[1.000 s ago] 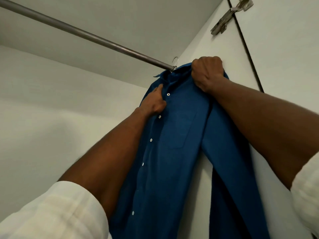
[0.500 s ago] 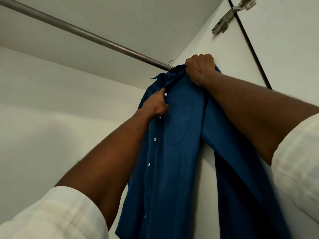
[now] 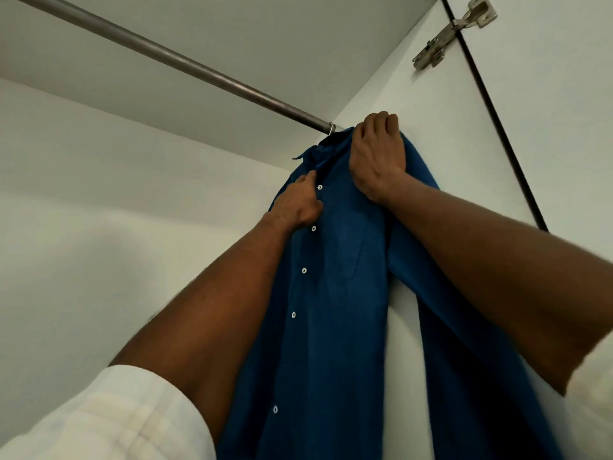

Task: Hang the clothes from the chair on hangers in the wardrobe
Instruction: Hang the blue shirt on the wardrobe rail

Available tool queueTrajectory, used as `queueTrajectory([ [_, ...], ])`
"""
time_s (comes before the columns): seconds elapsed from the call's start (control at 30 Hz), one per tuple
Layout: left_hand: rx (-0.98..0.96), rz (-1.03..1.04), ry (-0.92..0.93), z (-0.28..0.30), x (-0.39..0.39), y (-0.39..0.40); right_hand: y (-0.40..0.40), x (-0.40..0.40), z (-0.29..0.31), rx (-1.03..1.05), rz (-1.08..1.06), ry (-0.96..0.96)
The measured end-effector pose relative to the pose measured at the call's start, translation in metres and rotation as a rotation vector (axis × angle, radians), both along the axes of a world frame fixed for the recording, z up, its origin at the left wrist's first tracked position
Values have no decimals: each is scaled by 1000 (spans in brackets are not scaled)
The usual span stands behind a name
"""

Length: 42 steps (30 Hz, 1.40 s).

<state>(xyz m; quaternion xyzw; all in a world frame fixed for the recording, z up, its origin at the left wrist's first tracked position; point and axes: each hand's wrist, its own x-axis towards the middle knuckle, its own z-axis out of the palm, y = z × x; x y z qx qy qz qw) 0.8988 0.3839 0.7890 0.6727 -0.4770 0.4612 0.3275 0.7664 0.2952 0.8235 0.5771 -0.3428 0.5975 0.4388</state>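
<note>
Both hands grip a blue shirt point(image 3: 335, 293), left hand point(image 3: 298, 204) at the placket, right hand point(image 3: 378, 154) at the shoulder, its hanger hook point(image 3: 331, 128) on the wardrobe rail point(image 3: 172, 59); next, likely letting go gently.

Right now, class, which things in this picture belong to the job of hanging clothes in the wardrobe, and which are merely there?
Part of the job:
- blue shirt
- hanger hook, over the rail
- wardrobe rail
- left hand, gripping the shirt front
- right hand, gripping the shirt's shoulder

Merely there:
- door hinge
- wardrobe door
</note>
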Motion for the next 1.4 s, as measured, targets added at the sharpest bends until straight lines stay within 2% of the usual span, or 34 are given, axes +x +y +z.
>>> queueTrajectory([
  [0.13, -6, -43, -14, -19, -1, 5, 12, 10, -37, 22, 23, 35],
  [0.23, -5, -54, -40, -44, -1, 7, 21, 14, -73, 99, 163, 66],
  [0.4, -83, -98, -59, -100, 8, 6, 27, 16, -142, 174, 361, 12],
  [0.53, -17, -151, 50, -153, 16, 3, 26, 18, -203, 228, 458, -97],
  [0.7, 116, -225, 215, -230, 15, -1, 25, 4, -272, 417, 560, -191],
  [0.93, 256, -231, 345, -320, -7, 6, 34, -33, -350, 664, 611, -154],
  [1.03, 289, -101, 347, -355, -24, 16, 43, -51, -375, 696, 603, -137],
  [1.1, 242, -77, 350, -379, -41, 25, 50, -63, -396, 684, 641, -114],
  [1.27, 31, -213, 540, -458, -117, 54, 75, -119, -475, 700, 775, -39],
  [1.4, -6, -273, 641, -535, -198, 82, 105, -183, -550, 752, 785, 16],
])
